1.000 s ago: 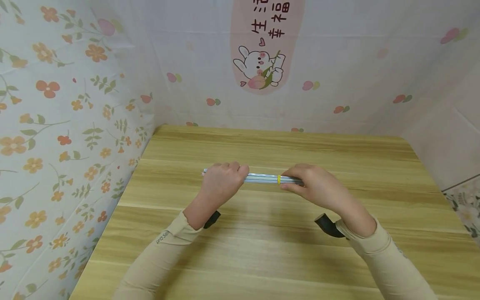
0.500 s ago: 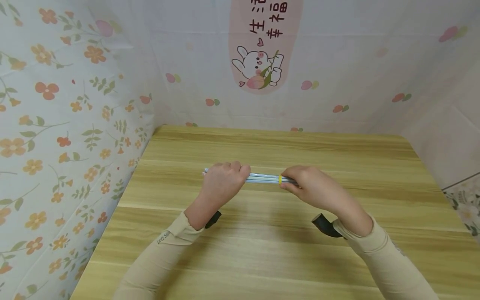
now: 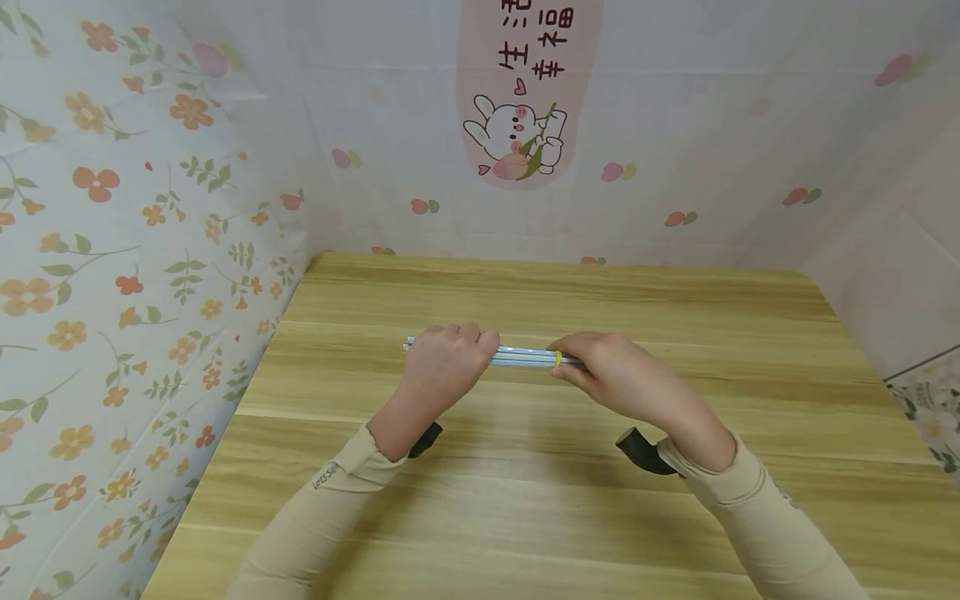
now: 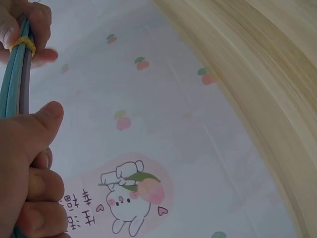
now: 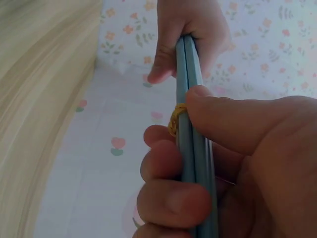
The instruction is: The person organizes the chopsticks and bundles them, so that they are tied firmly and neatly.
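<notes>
We saw a bundle of slim pale-blue sticks [image 3: 525,357] held level in the middle of the head frame, above the bench [image 3: 525,300]. A yellow rubber band [image 3: 558,358] circled it toward its right end. The left hand [image 3: 450,358] had its fingers curled round the bundle's left part, hiding most of that stretch; we made out only a short tip poking out beyond it. The right hand [image 3: 626,375] clamped thumb and fingers on the other end, just at the band, and covered that end from us. We could not count the sticks or tell whether they were pencils. In the left wrist view, the bundle was cut off by the left edge of the frame, and the right hand lay partly outside the upper left corner.

Near each beige sleeve [image 3: 337,492] we noticed a dark piece [image 3: 426,440], partly covered by the arm, which we could not identify.

The bench had a yellowish wood grain and rounded far corners. Behind it we saw a pale cloth [image 3: 690,142] with small fruit-like prints and a rabbit print [image 3: 517,137], its lettering cut off at the top. Orange-flowered fabric [image 3: 180,317] filled the frame's left side.
</notes>
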Tool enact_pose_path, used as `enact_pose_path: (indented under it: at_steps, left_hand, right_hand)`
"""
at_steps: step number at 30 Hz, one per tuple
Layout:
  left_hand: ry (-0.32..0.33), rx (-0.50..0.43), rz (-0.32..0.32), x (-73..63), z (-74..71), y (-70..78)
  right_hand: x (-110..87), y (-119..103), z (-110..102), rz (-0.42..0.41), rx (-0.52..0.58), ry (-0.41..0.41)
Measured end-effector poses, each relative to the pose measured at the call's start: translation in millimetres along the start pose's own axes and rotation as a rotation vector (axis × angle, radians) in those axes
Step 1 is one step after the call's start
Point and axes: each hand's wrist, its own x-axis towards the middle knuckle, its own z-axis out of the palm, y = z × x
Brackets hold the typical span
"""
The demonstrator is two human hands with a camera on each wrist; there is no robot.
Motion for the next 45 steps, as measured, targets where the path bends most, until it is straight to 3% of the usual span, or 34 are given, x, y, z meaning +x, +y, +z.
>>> enact_pose_path:
  at_steps: [14,24,31,45]
  left_hand:
    - [-0.034,0.01,0.011,-0.8,-2.7,1.9]
    - [-0.017,0.028,0.019,-2.6,-1.8,2.4]
    - [-0.029,0.022,0.024,-4.1,-0.7,0.8]
    - [0.01,-0.017,0.02,-2.2,-1.5,-3.9]
  right_hand:
    - [-2.0,-2,9,0.06,0.006,0.045]
    - [-1.1,-3,14,0.041,-0.061,0.032]
    - [-1.8,-2,10,0.058,-0.019,0.034]
    - [-3.0,4,1,0.062,0.013,0.035]
